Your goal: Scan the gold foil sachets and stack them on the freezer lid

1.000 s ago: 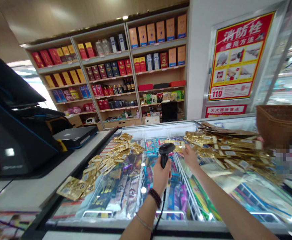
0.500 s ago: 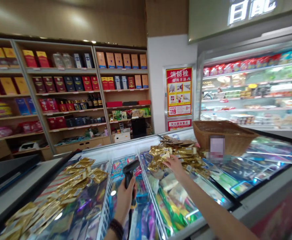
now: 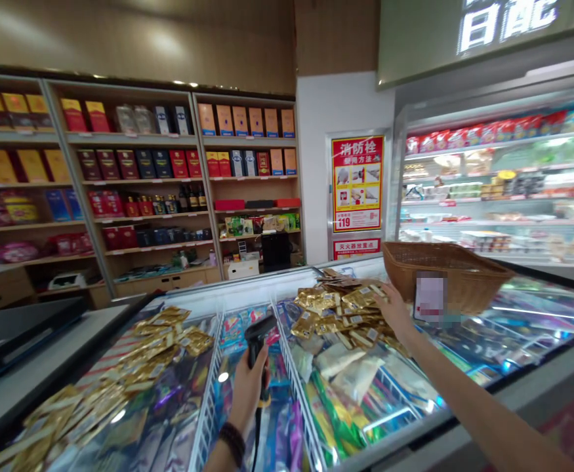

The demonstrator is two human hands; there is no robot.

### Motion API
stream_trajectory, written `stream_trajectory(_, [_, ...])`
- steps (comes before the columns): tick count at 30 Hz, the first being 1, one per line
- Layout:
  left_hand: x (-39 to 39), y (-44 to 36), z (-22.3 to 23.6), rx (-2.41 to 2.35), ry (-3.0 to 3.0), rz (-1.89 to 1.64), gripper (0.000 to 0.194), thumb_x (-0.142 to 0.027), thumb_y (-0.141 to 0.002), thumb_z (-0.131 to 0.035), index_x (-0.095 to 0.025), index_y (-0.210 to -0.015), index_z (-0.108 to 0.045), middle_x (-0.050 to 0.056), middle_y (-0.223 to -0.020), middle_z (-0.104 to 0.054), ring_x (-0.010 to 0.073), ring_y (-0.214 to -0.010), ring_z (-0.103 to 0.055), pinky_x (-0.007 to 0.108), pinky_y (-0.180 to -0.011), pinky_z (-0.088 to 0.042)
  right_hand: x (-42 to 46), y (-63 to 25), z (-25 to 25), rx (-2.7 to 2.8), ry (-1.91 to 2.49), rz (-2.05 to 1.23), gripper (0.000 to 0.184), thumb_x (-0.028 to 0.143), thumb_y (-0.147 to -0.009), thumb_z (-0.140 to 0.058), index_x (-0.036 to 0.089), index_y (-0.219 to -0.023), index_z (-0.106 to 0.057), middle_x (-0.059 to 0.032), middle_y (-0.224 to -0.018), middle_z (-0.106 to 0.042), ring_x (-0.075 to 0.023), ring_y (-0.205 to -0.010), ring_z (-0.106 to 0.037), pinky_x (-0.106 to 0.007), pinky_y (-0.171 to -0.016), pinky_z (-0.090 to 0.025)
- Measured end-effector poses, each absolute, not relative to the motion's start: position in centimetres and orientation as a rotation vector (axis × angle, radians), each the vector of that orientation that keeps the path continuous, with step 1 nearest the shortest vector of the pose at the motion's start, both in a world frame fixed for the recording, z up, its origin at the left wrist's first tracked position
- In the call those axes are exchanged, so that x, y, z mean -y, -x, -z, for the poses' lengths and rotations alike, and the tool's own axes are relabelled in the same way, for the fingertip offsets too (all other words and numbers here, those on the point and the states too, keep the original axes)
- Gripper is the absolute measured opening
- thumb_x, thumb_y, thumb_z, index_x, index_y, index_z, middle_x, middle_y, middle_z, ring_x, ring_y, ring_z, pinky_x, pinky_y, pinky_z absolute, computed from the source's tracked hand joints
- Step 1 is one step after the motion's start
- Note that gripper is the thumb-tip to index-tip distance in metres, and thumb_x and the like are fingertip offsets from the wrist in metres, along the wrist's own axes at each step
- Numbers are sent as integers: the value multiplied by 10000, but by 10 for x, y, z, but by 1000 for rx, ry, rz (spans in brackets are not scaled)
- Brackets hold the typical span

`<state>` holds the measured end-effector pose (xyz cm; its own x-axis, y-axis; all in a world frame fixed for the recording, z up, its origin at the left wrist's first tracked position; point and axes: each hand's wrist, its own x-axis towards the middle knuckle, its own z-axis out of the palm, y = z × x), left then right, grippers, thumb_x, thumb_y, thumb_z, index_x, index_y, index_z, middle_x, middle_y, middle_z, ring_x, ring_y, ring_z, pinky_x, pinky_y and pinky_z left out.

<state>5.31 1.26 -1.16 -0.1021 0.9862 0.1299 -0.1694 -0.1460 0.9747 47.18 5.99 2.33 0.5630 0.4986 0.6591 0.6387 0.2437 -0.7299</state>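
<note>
Gold foil everywhere on this glass-topped chest (image 3: 262, 284). Readable stuff first: the red and yellow poster (image 3: 358, 180) says 消防栓 使用方法 with a big 119, the red sign (image 3: 357, 247) under it says 灭火器放置点, and the lit sign (image 3: 481, 29) top right reads 日配. Print on the packets is too small to make out.

The right pile (image 3: 323, 300) of packets sits toward the chest's back edge, shiny, flat, creased, overlapping at all angles, with pale label patches. The left pile (image 3: 151, 351) straggles along the left edge down toward the near left corner.

Left hand (image 3: 248, 380) is wrapped around the grip of a black handheld scanner (image 3: 258, 331), held up between the piles. Right hand (image 3: 395, 311) is at the right pile's right side, fingers bent against the packets; can't tell if they're pinching one.

Room-wise, a wicker basket (image 3: 478, 283) sits just beyond that hand, near the back edge. There's a stretch of glass between the right pile and the near edge.
</note>
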Motion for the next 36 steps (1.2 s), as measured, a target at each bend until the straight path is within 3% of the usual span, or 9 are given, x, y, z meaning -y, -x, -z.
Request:
stream_trajectory(4, [-9, -36, 4, -1071, -1104, -1481, 748, -894, -581, -901, -230, -747, -600, -60, -555, -552, 95, -409, -483, 224, -404, -373, -69, -430, -8, 1124, 1379, 108, 413, 442, -861, -633, 214, -1150, -819, -221, -1471, -741, -421, -1487, -608, -670, -1325, -410])
stream_trajectory(8, [-11, 2, -2, -1131, -1089, -1595, 689, -833, -624, -900, -233, -782, -602, -62, -592, -565, 91, -409, -487, 223, -401, -346, -87, -353, 3, 1371, 1233, 144, 366, 384, -927, -603, 243, -1188, -818, -186, -1395, -776, -376, -1366, -684, -638, -1297, -453])
stream_trajectory(13, [-13, 74, -5, -1274, -1057, -1747, 686, -841, -641, -880, -247, -787, -571, -70, -586, -558, 93, -400, -480, 230, -405, -344, -121, -216, 10, 1666, 1251, -139, 382, 352, -975, -560, 212, -1231, -807, -194, -1346, -805, -363, -1341, -718, -576, -1237, -528])
stream_trajectory(18, [-9, 124, -1, -1451, -968, -1861, 658, -830, -682, -853, -252, -769, -549, -71, -574, -546, 97, -414, -490, 223, -422, -338, -145, -75, 22, 1790, 1371, -328, 340, 454, -999, -696, 211, -1185, -844, -182, -1282, -842, -374, -1340, -737, -514, -1185, -560])
stream_trajectory(21, [-9, 135, 3, -1460, -910, -1897, 641, -812, -724, -845, -253, -767, -536, -65, -592, -552, 94, -419, -493, 223, -432, -345, -145, -21, 32, 1795, 1515, -371, 442, 581, -947, -806, 213, -1185, -856, -213, -1334, -815, -450, -1360, -704, -599, -1148, -551])
stream_trajectory(26, [-14, 131, 8, -1405, -874, -1867, 603, -772, -786, -851, -257, -814, -538, -66, -600, -552, 102, -430, -496, 225, -436, -350, -142, 2, 37, 1801, 1583, -366, 473, 521, -860, -931, 265, -1247, -839, -173, -1518, -737, -466, -1474, -600, -624, -1209, -463])
stream_trajectory(29, [-18, 126, 12, -1398, -869, -1821, 587, -763, -802, -851, -264, -839, -544, -78, -577, -528, 114, -425, -503, 232, -436, -346, -145, -4, 36, 1768, 1596, -393, 489, 397, -853, -927, 251, -1304, -809, -170, -1435, -780, -449, -1440, -643, -581, -1182, -494])
stream_trajectory(32, [-20, 121, 16, -1414, -888, -1802, 593, -764, -793, -857, -265, -830, -538, -83, -564, -517, 112, -413, -494, 234, -434, -333, -147, -12, 36, 1687, 1594, -445, 471, 295, -950, -777, 220, -1414, -745, -164, -1271, -845, -401, -1288, -756, -497, -1069, -564])
stream_trajectory(36, [-18, 119, 18, -1408, -911, -1799, 658, -813, -706, -874, -261, -803, -530, -74, -571, -539, 101, -402, -482, 234, -419, -319, -139, -28, 39, 1561, 1533, -517, 391, 300, -1024, -614, 204, -1380, -741, -137, -1080, -878, -378, -1114, -826, -452, -921, -604])
